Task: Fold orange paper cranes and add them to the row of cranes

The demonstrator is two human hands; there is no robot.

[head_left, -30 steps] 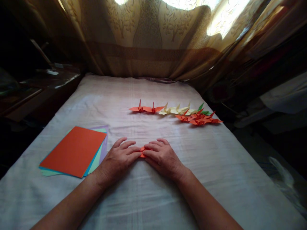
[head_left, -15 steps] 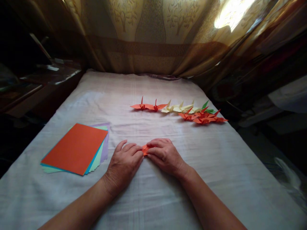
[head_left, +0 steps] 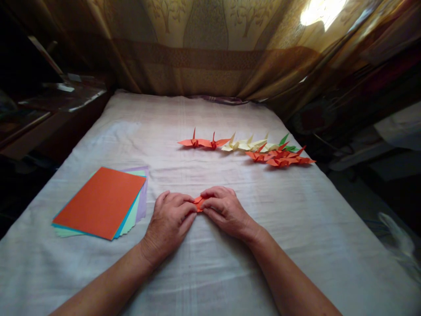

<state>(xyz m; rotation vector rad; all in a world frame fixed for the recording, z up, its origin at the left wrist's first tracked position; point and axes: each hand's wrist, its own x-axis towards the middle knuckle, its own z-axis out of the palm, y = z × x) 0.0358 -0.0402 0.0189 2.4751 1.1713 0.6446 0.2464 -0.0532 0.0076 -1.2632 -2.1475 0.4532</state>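
A small folded piece of orange paper (head_left: 198,203) lies between my two hands near the middle of the cloth, and fingers cover much of it. My left hand (head_left: 171,219) grips its left edge, with the fingers bent and close together. On the opposite side, my right hand (head_left: 225,210) pinches the same paper between thumb and fingers. The exact shape of the fold is hidden. To the left of my hands is a fanned stack of coloured paper (head_left: 100,202), orange on top, with blue, pale green and purple edges showing beneath.
Folded paper cranes stand farther back: two orange ones (head_left: 204,143), several pale yellow ones (head_left: 246,144), a green one (head_left: 289,145) and an orange cluster (head_left: 281,158). A patterned curtain (head_left: 207,57) hangs behind the white cloth (head_left: 158,118). Dark furniture (head_left: 59,105) borders the left side.
My left fingers have drawn in closer and curled more around the orange paper. My right hand keeps its pinch. The whole view has shifted slightly.
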